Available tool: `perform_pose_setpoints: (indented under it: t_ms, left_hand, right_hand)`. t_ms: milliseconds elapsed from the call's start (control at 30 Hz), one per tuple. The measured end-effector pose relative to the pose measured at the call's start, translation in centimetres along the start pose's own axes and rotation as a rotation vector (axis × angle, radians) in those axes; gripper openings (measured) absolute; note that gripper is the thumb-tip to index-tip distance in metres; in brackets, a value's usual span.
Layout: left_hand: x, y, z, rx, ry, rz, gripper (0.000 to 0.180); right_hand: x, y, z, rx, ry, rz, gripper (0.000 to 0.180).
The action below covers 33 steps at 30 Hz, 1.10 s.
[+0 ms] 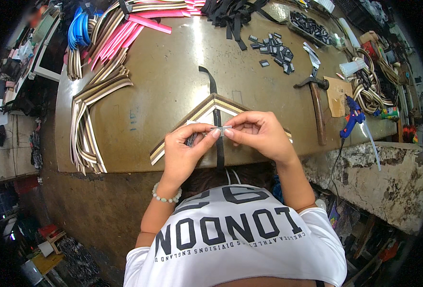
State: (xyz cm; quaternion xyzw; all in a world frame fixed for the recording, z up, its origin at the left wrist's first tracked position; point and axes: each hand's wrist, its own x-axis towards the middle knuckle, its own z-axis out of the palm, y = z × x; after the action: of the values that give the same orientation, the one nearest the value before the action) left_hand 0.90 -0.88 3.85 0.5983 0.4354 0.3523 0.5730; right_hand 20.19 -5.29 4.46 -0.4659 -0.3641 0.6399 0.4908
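Note:
My left hand [185,148] and my right hand [261,136] meet over the near edge of the table. Between their thumbs and forefingers they pinch a small pale, clear-looking flat piece [221,128]. Something dark and grey, too small to name, shows under the curled fingers of my left hand. Below the hands a black strap [220,155] runs from the table edge toward the far side, its far end curling left. It crosses a brown, cream and white striped webbing strip [173,134] folded into a V, with its point away from me.
Striped webbing [88,138] and pink strips [120,43] lie on the left, beside a blue coil [79,31]. Small black labels [283,57] are scattered at the back right near a filled box [312,28]. A hammer [319,115] and blue glue gun [351,118] lie right.

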Motion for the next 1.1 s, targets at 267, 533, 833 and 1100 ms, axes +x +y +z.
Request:
perform_pose_setpoints:
  t_ms: [267,533,833,1100]
  left_hand:
    - [0.6,-0.7,-0.1,-0.072,-0.021,0.019,0.016]
    - [2.9,-1.8,-0.1,0.400,0.061,0.056,0.015]
    - [5.5,-3.5,0.2,0.499,0.144,0.201,0.016]
    - [5.5,-3.6,0.4,0.518,0.141,0.178,0.020]
  right_hand:
    - [0.5,0.4,-0.3,-0.038,-0.039,0.007,0.018]
    - [4.8,-0.2,-1.6,-0.470,-0.013,0.042,0.023]
    - [8.7,0.3,-2.3,-0.887,0.029,-0.104,0.026]
    - [8.7,0.8,-2.0,-0.925,0.081,-0.127,0.021]
